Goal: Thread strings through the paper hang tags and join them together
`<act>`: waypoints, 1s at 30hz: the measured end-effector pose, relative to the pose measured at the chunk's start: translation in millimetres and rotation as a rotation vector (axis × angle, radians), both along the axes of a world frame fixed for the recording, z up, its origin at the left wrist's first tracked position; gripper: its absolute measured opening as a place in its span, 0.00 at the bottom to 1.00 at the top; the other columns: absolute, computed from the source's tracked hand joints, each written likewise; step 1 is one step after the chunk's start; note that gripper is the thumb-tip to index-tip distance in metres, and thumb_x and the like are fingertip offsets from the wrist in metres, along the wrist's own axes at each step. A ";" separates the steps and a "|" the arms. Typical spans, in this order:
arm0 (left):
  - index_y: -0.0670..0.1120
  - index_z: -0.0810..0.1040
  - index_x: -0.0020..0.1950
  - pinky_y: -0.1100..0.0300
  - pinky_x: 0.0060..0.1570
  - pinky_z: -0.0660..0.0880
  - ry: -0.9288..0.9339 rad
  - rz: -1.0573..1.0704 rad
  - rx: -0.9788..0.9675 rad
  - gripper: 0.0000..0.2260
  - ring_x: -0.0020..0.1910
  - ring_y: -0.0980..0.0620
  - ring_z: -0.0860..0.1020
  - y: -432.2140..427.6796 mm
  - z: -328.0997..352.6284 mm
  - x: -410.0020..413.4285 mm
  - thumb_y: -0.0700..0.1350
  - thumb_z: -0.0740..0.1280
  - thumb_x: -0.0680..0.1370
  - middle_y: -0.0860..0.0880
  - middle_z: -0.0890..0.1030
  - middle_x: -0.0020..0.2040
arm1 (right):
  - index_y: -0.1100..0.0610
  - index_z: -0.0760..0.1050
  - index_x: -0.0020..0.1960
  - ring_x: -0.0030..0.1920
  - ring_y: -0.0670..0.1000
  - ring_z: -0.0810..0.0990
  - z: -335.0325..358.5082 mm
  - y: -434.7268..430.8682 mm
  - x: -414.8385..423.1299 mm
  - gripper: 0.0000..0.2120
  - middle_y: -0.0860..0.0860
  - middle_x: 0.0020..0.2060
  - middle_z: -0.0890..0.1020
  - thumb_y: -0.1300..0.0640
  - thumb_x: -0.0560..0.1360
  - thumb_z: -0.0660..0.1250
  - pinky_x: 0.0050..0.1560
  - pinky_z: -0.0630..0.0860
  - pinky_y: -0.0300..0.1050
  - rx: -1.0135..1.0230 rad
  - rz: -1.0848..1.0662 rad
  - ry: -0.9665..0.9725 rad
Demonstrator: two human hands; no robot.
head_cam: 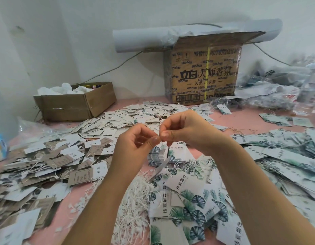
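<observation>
White and hair-fine, a thin white string (pixel 161 142) is nipped between the thumb and forefinger of the left hand (pixel 135 144) and those of the right hand (pixel 185 131). The two hands meet fingertip to fingertip in the middle of the frame, their other fingers loosely curled. Just below the pinch dangles a white paper hang tag printed with dark green leaves (pixel 178 152), with what looks like a small bunch of the same tags beside it. Whether the string runs through their holes I cannot tell from here.

I'd judge that string to be limp and nearly weightless, quick to slip or fray. It wants holding right at its tip, nails close together. The tags look like light, stiffish card that would crease if squeezed, so they are better taken by the edge near the punched hole.

At the bottom centre, between the forearms, a tangled heap of loose white strings (pixel 135 197) lies on the pink counter (pixel 241 121). Drawing one out could drag its neighbours along. A pile of brown and white card tags (pixel 64 156) sprawls across the left of the frame.
</observation>
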State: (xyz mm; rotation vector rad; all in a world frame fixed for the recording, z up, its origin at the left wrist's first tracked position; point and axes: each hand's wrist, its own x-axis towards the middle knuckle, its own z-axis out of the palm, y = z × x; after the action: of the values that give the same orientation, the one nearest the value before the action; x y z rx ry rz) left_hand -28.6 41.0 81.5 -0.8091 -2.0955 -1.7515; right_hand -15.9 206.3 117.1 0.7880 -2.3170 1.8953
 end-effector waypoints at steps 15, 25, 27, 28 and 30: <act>0.60 0.73 0.45 0.72 0.31 0.70 -0.113 0.006 -0.467 0.10 0.35 0.63 0.76 -1.8 -9.5 -4.7 0.58 0.71 0.68 0.59 0.77 0.43 | 0.59 0.70 0.40 0.30 0.48 0.76 4.5 -10.6 -2.0 0.09 0.51 0.30 0.78 0.69 0.77 0.59 0.37 0.75 0.40 -0.121 -0.260 0.116; 0.52 0.78 0.43 0.69 0.32 0.74 -0.136 0.066 -0.094 0.06 0.35 0.63 0.79 -6.1 1.9 -4.2 0.41 0.72 0.71 0.55 0.84 0.38 | 0.58 0.74 0.43 0.31 0.48 0.76 -4.2 6.2 -10.2 0.09 0.51 0.30 0.80 0.70 0.77 0.60 0.35 0.77 0.40 -0.122 -0.397 -0.033; 0.50 0.78 0.44 0.71 0.29 0.72 -0.156 0.051 0.001 0.06 0.31 0.64 0.78 -6.4 3.4 -3.4 0.40 0.72 0.71 0.55 0.84 0.37 | 0.59 0.75 0.42 0.32 0.49 0.77 -9.0 5.0 -11.5 0.09 0.52 0.31 0.80 0.69 0.77 0.60 0.36 0.77 0.41 -0.018 -0.338 -0.117; 0.49 0.78 0.45 0.71 0.30 0.72 -0.168 0.056 0.039 0.06 0.32 0.63 0.78 -6.7 3.4 -3.7 0.40 0.72 0.71 0.54 0.84 0.37 | 0.59 0.75 0.42 0.33 0.50 0.77 -10.6 3.5 -11.7 0.09 0.53 0.33 0.80 0.69 0.77 0.60 0.37 0.77 0.41 0.031 -0.299 -0.150; 0.49 0.78 0.45 0.68 0.31 0.74 -0.177 0.104 0.064 0.07 0.34 0.60 0.80 -7.7 2.3 -5.5 0.40 0.72 0.72 0.53 0.84 0.38 | 0.59 0.75 0.44 0.36 0.49 0.78 -12.4 -0.5 -12.2 0.09 0.54 0.37 0.80 0.67 0.78 0.58 0.40 0.78 0.42 0.092 -0.209 -0.195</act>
State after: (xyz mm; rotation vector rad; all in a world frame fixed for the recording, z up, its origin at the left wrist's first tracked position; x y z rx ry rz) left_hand -34.1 33.3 83.8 -0.5350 -2.1362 -1.8840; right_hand -28.1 205.8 104.7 0.3620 -2.4999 1.8615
